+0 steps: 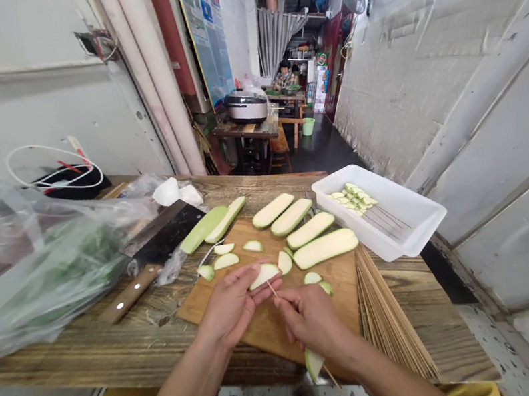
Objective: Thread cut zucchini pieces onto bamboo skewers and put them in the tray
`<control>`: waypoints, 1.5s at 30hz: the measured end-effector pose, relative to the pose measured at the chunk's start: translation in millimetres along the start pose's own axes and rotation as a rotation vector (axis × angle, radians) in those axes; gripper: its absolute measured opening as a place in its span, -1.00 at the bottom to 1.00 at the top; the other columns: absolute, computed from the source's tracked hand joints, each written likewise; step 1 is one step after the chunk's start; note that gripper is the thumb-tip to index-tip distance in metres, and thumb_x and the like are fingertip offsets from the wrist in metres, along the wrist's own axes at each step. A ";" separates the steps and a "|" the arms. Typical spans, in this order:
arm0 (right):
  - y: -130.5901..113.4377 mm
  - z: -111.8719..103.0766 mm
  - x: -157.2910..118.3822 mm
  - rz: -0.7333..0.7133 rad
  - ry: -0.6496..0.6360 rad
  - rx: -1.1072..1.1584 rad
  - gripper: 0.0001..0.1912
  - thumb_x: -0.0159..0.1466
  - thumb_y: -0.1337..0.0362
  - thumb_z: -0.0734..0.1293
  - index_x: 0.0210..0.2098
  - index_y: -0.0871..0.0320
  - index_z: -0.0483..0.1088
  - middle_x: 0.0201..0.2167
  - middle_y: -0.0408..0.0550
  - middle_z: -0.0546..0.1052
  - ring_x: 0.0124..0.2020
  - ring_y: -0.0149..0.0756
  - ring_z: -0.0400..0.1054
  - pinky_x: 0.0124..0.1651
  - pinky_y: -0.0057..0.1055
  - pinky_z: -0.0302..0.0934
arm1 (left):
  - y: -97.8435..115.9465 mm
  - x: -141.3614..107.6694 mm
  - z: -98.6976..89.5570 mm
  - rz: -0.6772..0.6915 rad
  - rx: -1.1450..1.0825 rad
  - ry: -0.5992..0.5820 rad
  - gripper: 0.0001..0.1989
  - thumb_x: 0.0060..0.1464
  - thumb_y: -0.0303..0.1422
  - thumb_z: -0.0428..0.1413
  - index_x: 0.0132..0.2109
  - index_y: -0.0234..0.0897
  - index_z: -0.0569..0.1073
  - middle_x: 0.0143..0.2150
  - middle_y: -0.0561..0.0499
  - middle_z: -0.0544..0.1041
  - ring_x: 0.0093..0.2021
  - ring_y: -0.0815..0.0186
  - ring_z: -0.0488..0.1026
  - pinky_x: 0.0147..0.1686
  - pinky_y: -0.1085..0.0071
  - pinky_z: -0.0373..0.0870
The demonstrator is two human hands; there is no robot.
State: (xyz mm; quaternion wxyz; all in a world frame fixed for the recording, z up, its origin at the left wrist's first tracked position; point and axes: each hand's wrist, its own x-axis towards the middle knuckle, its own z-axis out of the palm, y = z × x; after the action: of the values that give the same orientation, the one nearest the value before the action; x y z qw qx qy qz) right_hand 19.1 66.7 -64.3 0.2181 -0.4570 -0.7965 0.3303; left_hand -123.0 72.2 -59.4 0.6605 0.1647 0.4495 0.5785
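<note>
My left hand (234, 301) pinches a half-round zucchini slice (264, 274) above the wooden cutting board (240, 236). My right hand (309, 315) is closed round a bamboo skewer (272, 289), whose tip meets the slice's lower edge; whether it has gone in I cannot tell. Below the right hand another pale green zucchini piece (314, 363) hangs by the skewer's lower end, its join hidden by the hand. Several loose slices (225, 260) lie on the board around both hands. Zucchini halves (324, 249) rest cut face up along its far right side.
A bundle of bamboo skewers (391, 319) lies right of the board. Beyond it stands a white tray (413, 207) with skewered zucchini (353, 198). At left are a cleaver (164, 235) and a plastic bag of greens (76, 256). A person (285, 76) sits far back.
</note>
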 end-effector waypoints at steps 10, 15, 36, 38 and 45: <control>3.5 2.4 -1.5 -0.003 0.046 -0.055 -0.69 0.28 0.38 0.16 -0.52 0.13 0.44 -0.73 -0.20 0.41 -0.66 -0.39 0.27 -0.53 -0.52 0.00 | -2.8 -0.9 2.8 -0.040 0.017 -0.014 -0.87 0.02 -0.57 0.07 -0.36 -0.45 0.53 -0.32 -0.17 0.59 -0.29 0.22 0.55 -0.21 0.36 0.50; 0.4 3.0 -3.3 -0.023 0.107 -0.122 -0.70 0.28 0.40 0.17 -0.51 0.16 0.43 -0.67 -0.15 0.44 -0.59 -0.38 0.30 -0.48 -0.51 -0.01 | -3.5 -1.6 4.7 -0.074 -0.011 -0.005 -0.86 0.03 -0.56 0.06 -0.40 -0.44 0.52 -0.34 -0.16 0.59 -0.29 0.21 0.55 -0.26 0.39 0.49; 1.8 7.7 -4.0 -0.032 0.162 -0.208 -0.73 0.29 0.41 0.14 -0.42 0.19 0.44 -0.52 -0.06 0.53 -0.53 -0.35 0.32 -0.46 -0.46 -0.04 | -9.3 -3.3 9.4 -0.122 -0.001 -0.023 -0.82 0.06 -0.58 0.02 -0.32 -0.46 0.53 -0.33 -0.20 0.59 -0.34 0.28 0.55 -0.32 0.45 0.47; 1.6 8.4 -4.2 -0.027 0.166 -0.215 -0.73 0.28 0.41 0.14 -0.42 0.20 0.44 -0.50 -0.05 0.54 -0.53 -0.34 0.32 -0.45 -0.46 -0.04 | -9.8 -3.9 9.7 -0.117 0.007 -0.027 -0.82 0.06 -0.58 0.01 -0.32 -0.47 0.53 -0.34 -0.21 0.59 -0.34 0.28 0.54 -0.33 0.46 0.47; 1.1 9.5 -3.9 0.005 0.167 -0.247 -0.74 0.28 0.42 0.16 -0.43 0.23 0.45 -0.51 -0.02 0.54 -0.55 -0.35 0.31 -0.48 -0.46 -0.06 | -16.4 -2.5 6.1 -0.106 0.012 -0.058 -0.85 0.03 -0.55 0.06 -0.26 -0.47 0.51 -0.35 -0.18 0.58 -0.39 0.32 0.52 -0.34 0.46 0.46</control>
State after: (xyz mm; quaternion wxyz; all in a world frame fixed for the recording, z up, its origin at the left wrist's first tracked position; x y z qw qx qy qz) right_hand 15.4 60.6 -71.8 0.2250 -0.5082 -0.8091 0.1908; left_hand -107.9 67.2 -67.2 0.7018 0.1612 0.4415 0.5352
